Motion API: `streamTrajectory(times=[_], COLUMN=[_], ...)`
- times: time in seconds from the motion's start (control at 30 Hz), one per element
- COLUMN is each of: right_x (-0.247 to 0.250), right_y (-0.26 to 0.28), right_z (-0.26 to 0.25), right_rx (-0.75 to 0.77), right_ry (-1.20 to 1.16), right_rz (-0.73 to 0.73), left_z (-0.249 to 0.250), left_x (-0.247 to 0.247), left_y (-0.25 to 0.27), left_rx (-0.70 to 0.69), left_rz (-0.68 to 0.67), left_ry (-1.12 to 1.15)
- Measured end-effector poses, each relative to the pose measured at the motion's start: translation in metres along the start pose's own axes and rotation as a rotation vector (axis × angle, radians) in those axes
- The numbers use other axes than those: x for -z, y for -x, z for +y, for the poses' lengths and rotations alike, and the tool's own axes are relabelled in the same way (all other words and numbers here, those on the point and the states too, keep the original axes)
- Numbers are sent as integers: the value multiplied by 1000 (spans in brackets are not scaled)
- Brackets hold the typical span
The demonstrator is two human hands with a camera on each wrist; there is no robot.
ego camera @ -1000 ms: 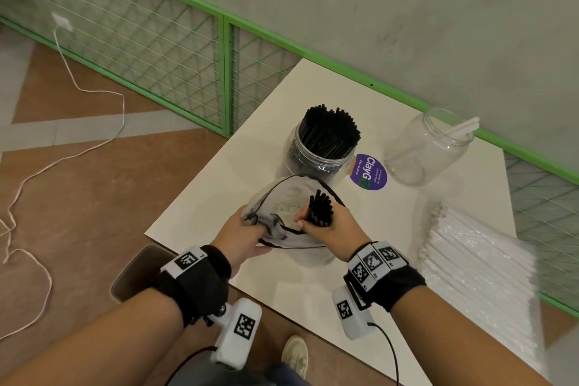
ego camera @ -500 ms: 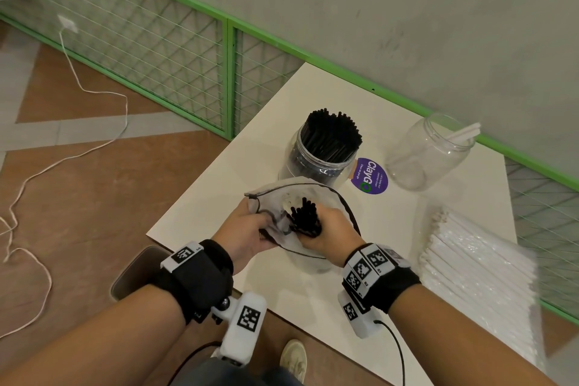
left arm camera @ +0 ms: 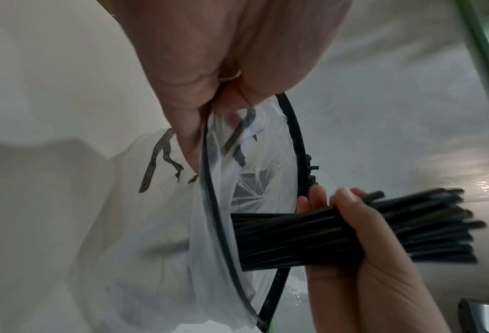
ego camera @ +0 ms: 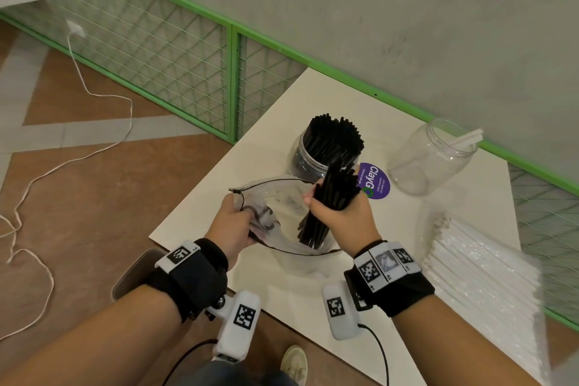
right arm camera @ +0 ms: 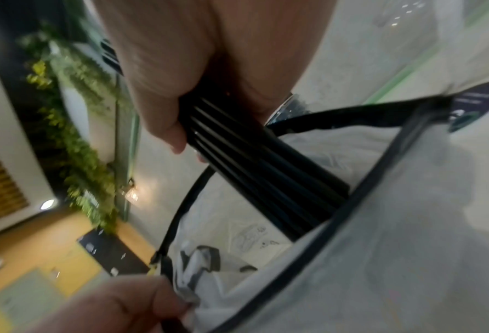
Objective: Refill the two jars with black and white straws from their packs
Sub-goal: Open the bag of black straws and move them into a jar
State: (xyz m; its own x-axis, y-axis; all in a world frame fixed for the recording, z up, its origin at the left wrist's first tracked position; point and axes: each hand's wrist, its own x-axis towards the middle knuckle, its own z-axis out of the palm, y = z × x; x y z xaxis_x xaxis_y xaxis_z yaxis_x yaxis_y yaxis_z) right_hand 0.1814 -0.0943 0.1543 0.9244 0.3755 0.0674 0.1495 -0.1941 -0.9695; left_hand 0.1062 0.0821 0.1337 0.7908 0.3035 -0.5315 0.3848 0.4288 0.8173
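Note:
My right hand [ego camera: 336, 210] grips a bundle of black straws [ego camera: 329, 204] [left arm camera: 351, 229] [right arm camera: 263, 166], lifted most of the way out of the clear plastic pack [ego camera: 275, 219]; the lower ends are still inside its mouth. My left hand [ego camera: 233, 222] pinches the pack's black-edged rim [left arm camera: 209, 180] at its left side. Just behind stands a jar full of black straws [ego camera: 326, 150]. To the right a clear jar [ego camera: 429, 160] holds only a few white straws [ego camera: 465, 138]. The pack of white straws [ego camera: 482, 273] lies at the table's right edge.
A purple round sticker [ego camera: 374, 180] lies on the white table [ego camera: 282, 113] between the jars. A green mesh fence [ego camera: 175, 50] and grey wall run behind. A white cable [ego camera: 78, 147] trails over the floor on the left. A shoe [ego camera: 294, 363] shows below the table's near edge.
My right hand dipped into the pack, closed round the black straws and has now lifted the bundle up and back toward the black-straw jar. The left hand kept hold of the pack's rim.

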Motion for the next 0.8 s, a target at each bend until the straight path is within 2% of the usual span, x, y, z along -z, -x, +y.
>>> streamTrajectory(times=[0.13,0.3,0.4,0.53,0.8], right_x=[-2,-14,-15,-12,7], right_y=[8,29,28,23,5], right_z=[18,75,87,80,19], right_rx=[-49,-246,-289,-292,-128], right_ry=[-107,-79,-58,-35,-68], right_rz=[100,114,71,15,121], left_z=[-1,-7,-10,-8,0], left_x=[2,3,3,2,3], left_y=[0,4,2,2,-2], left_rx=[1,16,34,38,21], left_rz=[0,-21,-14,-26,-59], left_ry=[-63,-140,-156,-166,-121])
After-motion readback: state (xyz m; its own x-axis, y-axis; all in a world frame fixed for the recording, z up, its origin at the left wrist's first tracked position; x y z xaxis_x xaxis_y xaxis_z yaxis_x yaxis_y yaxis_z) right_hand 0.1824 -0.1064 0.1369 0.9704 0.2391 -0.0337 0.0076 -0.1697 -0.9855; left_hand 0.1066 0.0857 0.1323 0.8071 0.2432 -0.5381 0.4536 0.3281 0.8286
